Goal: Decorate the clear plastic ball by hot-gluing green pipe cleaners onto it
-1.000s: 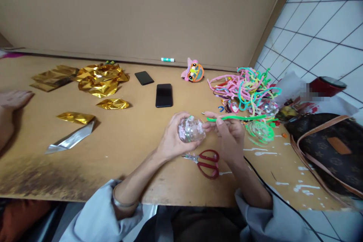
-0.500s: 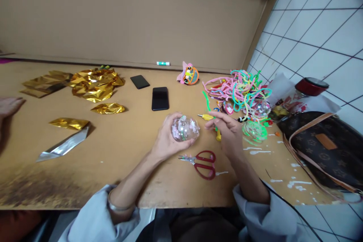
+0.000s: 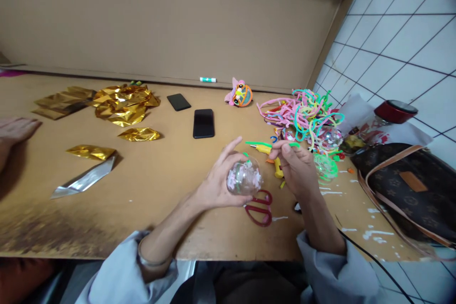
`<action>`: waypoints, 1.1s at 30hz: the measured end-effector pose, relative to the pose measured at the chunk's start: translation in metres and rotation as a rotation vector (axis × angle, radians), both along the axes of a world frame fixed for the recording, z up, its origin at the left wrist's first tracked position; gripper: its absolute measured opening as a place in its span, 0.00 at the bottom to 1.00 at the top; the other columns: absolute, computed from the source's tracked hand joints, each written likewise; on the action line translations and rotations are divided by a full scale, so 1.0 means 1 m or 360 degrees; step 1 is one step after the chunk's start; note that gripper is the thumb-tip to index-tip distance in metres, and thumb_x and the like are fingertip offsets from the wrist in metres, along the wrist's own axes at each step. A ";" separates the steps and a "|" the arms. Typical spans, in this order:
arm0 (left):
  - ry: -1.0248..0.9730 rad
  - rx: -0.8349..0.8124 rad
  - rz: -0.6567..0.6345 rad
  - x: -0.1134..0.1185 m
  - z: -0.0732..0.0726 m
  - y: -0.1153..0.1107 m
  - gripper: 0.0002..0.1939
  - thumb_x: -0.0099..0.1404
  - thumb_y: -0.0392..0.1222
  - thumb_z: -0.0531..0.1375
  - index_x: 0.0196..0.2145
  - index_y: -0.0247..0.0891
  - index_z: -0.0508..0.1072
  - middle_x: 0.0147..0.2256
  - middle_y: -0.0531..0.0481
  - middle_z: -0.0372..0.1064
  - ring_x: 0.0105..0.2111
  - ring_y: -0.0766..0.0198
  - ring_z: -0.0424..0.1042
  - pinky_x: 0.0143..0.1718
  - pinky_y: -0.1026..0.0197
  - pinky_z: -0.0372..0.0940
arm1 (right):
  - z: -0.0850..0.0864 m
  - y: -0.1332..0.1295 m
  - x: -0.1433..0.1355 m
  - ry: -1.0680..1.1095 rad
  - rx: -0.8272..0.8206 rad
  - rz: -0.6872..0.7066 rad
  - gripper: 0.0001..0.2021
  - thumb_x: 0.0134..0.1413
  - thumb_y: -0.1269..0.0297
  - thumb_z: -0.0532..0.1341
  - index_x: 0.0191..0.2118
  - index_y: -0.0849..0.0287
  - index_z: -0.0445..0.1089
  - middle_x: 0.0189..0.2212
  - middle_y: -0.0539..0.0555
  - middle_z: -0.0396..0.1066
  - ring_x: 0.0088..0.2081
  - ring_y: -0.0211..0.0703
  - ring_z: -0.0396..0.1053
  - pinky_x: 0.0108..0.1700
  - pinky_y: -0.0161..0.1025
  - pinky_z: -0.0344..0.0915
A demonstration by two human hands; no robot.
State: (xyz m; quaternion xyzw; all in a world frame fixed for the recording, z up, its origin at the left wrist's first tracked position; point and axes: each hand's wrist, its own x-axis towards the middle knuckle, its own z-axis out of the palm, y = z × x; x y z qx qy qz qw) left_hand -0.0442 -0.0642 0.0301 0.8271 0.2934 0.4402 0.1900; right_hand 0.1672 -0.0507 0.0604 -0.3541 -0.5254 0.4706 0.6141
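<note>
A clear plastic ball [image 3: 245,175] with pink and white flecks and a bit of green sits in my left hand [image 3: 217,180]. The thumb and fingers wrap its left side, with the index finger raised. My right hand [image 3: 295,166] pinches a bright green fuzzy pipe cleaner [image 3: 258,143], whose longer end points left over a yellow glue gun [image 3: 263,149]. Below the ball lie red-handled scissors [image 3: 259,216], their blades hidden behind the ball and hand. Right of my right hand is a clear, green-marked dome [image 3: 326,167].
A tangle of coloured pipe cleaners [image 3: 302,111] lies at the back right, near a red-lidded jar [image 3: 396,111] and a brown handbag [image 3: 402,185]. Gold foil [image 3: 123,104], two phones [image 3: 203,123] and a decorated ball [image 3: 241,94] stand farther back. Another person's hand [image 3: 17,129] rests at left.
My right hand has picked up the green pipe cleaner from beside the tangle and now pinches it. My left hand has brought the ball right and slightly nearer, over the scissors' blades.
</note>
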 end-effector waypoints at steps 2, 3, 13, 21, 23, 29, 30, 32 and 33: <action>0.0016 -0.0006 -0.0078 0.001 0.000 -0.001 0.38 0.48 0.49 0.72 0.53 0.40 0.62 0.64 0.31 0.52 0.69 0.38 0.46 0.62 0.39 0.58 | 0.001 0.000 0.001 0.0067 -0.0038 0.0055 0.12 0.52 0.51 0.67 0.32 0.55 0.76 0.22 0.48 0.72 0.27 0.37 0.68 0.36 0.37 0.65; 0.0020 -0.0024 -0.0092 0.002 0.000 -0.002 0.38 0.48 0.49 0.72 0.53 0.40 0.62 0.64 0.30 0.52 0.68 0.38 0.47 0.62 0.39 0.58 | 0.002 0.000 0.001 0.0112 -0.0050 0.0084 0.12 0.51 0.51 0.67 0.31 0.55 0.76 0.21 0.47 0.71 0.26 0.36 0.67 0.35 0.36 0.65; 0.0057 -0.0278 -0.0069 0.005 0.004 -0.008 0.39 0.44 0.48 0.72 0.52 0.42 0.64 0.55 0.39 0.65 0.56 0.46 0.67 0.57 0.45 0.65 | 0.004 -0.001 -0.002 0.0020 -0.0131 0.0120 0.13 0.45 0.50 0.70 0.32 0.54 0.77 0.20 0.47 0.72 0.25 0.36 0.69 0.33 0.36 0.67; 0.0078 -0.0315 -0.0104 0.007 0.006 -0.011 0.39 0.44 0.47 0.73 0.52 0.42 0.64 0.54 0.40 0.66 0.54 0.47 0.69 0.56 0.47 0.66 | 0.001 -0.003 -0.004 -0.0265 -0.0013 -0.0034 0.07 0.48 0.58 0.69 0.34 0.52 0.79 0.34 0.50 0.80 0.34 0.39 0.75 0.40 0.39 0.72; 0.0074 -0.0311 -0.0129 0.007 0.007 -0.011 0.38 0.44 0.48 0.72 0.52 0.42 0.64 0.54 0.40 0.66 0.53 0.48 0.70 0.55 0.48 0.66 | 0.000 -0.002 -0.005 -0.0233 0.0010 -0.0016 0.06 0.49 0.58 0.68 0.33 0.52 0.79 0.33 0.50 0.80 0.35 0.40 0.76 0.40 0.39 0.73; 0.0057 -0.0280 -0.0211 0.008 0.007 -0.011 0.38 0.45 0.46 0.72 0.53 0.42 0.63 0.53 0.40 0.67 0.53 0.50 0.70 0.55 0.50 0.66 | -0.005 0.003 -0.007 -0.0084 -0.0067 -0.0063 0.11 0.46 0.54 0.70 0.31 0.55 0.78 0.25 0.50 0.79 0.27 0.40 0.75 0.35 0.40 0.73; 0.0060 -0.0282 -0.0215 0.008 0.007 -0.011 0.38 0.45 0.46 0.72 0.53 0.42 0.63 0.53 0.40 0.67 0.53 0.50 0.70 0.55 0.50 0.66 | -0.006 0.003 -0.007 -0.0064 -0.0087 -0.0065 0.12 0.45 0.53 0.70 0.32 0.56 0.78 0.24 0.50 0.79 0.26 0.39 0.75 0.35 0.40 0.73; 0.0068 -0.0301 -0.0208 0.008 0.006 -0.011 0.38 0.45 0.46 0.72 0.53 0.42 0.64 0.53 0.40 0.67 0.52 0.50 0.70 0.55 0.50 0.66 | -0.007 0.003 -0.008 -0.0011 -0.0120 -0.0059 0.14 0.43 0.52 0.71 0.32 0.56 0.77 0.24 0.50 0.79 0.26 0.39 0.75 0.35 0.39 0.73; 0.0071 -0.0312 -0.0201 0.008 0.006 -0.011 0.38 0.45 0.46 0.72 0.52 0.42 0.64 0.53 0.41 0.67 0.52 0.49 0.70 0.55 0.50 0.67 | -0.007 0.003 -0.009 0.0022 -0.0135 -0.0054 0.14 0.42 0.52 0.72 0.32 0.56 0.77 0.24 0.50 0.79 0.26 0.39 0.75 0.35 0.40 0.73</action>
